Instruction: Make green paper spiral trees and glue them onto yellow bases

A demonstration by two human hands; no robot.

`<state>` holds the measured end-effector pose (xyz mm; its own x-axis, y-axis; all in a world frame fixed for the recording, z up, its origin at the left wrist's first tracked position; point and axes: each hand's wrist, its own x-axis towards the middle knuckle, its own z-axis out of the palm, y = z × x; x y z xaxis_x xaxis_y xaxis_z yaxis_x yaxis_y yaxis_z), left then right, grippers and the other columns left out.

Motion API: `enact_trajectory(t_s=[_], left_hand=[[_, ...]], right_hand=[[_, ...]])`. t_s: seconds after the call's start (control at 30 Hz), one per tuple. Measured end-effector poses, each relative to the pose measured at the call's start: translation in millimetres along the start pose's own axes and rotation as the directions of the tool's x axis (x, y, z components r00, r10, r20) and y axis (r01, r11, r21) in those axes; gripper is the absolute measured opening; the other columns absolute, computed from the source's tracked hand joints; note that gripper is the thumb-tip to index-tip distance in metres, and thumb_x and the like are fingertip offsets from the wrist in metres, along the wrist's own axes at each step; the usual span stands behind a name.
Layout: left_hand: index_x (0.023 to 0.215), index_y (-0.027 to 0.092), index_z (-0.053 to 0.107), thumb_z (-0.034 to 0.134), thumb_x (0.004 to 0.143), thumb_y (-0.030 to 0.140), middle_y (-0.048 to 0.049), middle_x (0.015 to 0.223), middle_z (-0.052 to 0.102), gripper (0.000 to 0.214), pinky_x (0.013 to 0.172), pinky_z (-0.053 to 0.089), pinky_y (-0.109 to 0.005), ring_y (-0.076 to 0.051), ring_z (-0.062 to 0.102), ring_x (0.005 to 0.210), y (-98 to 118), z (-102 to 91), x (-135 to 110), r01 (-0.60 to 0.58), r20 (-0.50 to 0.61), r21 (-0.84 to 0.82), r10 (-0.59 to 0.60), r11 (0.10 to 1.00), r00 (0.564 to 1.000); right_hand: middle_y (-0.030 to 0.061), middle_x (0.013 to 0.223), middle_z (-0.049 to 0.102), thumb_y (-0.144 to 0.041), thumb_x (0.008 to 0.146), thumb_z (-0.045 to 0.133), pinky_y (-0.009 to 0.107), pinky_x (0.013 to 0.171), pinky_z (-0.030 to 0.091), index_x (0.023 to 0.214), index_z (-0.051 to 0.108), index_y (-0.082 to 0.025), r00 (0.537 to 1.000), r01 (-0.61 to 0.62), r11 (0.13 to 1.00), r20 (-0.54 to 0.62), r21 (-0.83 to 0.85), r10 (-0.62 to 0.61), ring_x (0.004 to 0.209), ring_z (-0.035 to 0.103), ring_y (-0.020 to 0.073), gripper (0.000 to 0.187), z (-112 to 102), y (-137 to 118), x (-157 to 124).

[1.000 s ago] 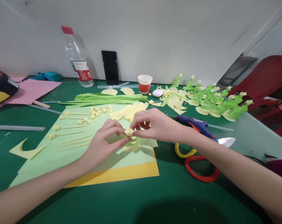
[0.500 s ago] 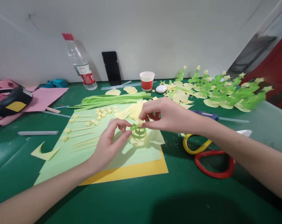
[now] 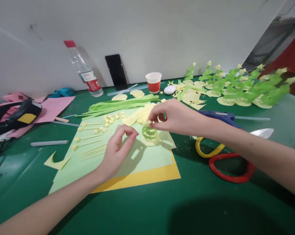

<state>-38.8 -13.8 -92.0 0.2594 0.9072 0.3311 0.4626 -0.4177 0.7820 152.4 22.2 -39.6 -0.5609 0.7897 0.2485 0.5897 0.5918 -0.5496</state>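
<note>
Pinching: my right hand [image 3: 171, 115], pale star [image 3: 147, 123], atop upright spiral [image 3: 149, 133]. Farther off, left: my left hand [image 3: 120, 140], thumb and forefinger together.

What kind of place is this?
Probably a place for paper crafts: the table holds scissors, a blue glue gun and bright green paper strips.

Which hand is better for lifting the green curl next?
Probably the right hand: its fingertips are at the top of the green curl. The left hand is close by, but not touching it.
</note>
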Motion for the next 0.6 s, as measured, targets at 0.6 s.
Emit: enact_trajectory(t_s=[0.6], left_hand=[[0.068,0.025,0.055,0.039,0.091,0.031,-0.0004,0.068,0.056,0.029,0.058,0.047,-0.031,-0.016,0.052,0.064,27,-5.0,-34,-0.037,0.01,-0.041,0.037,0.998,0.999]], right_hand=[[0.0015,0.066,0.063,-0.013,0.072,0.06,0.023,0.051,0.035,0.067,0.066,-0.013,1.0,0.017,1.0,0.024,0.003,-0.017,0.055,0.047,0.0077,0.007,5,3,-1]])
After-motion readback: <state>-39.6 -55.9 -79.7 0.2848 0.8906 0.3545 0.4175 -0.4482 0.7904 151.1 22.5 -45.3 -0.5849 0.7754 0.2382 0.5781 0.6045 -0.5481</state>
